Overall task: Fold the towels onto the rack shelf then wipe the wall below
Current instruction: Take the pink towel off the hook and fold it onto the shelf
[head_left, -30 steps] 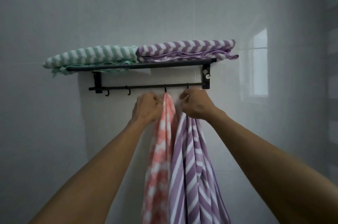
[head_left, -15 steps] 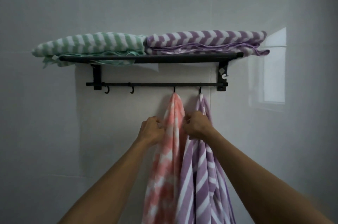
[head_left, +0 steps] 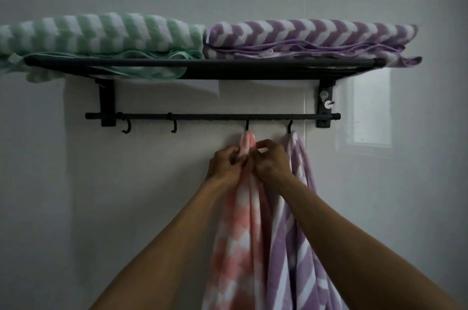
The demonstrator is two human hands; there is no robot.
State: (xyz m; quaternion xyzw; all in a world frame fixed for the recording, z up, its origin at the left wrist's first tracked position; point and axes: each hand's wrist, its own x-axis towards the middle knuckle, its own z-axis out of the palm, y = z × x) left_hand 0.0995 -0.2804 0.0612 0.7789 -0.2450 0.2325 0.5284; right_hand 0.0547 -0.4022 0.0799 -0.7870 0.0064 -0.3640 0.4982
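Note:
A black wall rack (head_left: 228, 68) carries a folded green-and-white towel (head_left: 101, 36) on the left of its shelf and a folded purple-and-white towel (head_left: 311, 39) on the right. From the hook bar (head_left: 212, 116) hang a pink-and-white towel (head_left: 240, 233) and a purple striped towel (head_left: 298, 246) on two neighbouring hooks. My left hand (head_left: 225, 164) and my right hand (head_left: 272, 160) both pinch the pink towel just below its hook, fingers curled round the bunched cloth.
Two hooks (head_left: 174, 127) at the left of the bar are bare. The white tiled wall (head_left: 139, 208) spreads below and around the rack. A bright window reflection (head_left: 364, 112) lies right of the bracket.
The view has come closer to the rack. My right hand has left the purple striped towel and joined my left hand on the pink towel, higher up near its hook.

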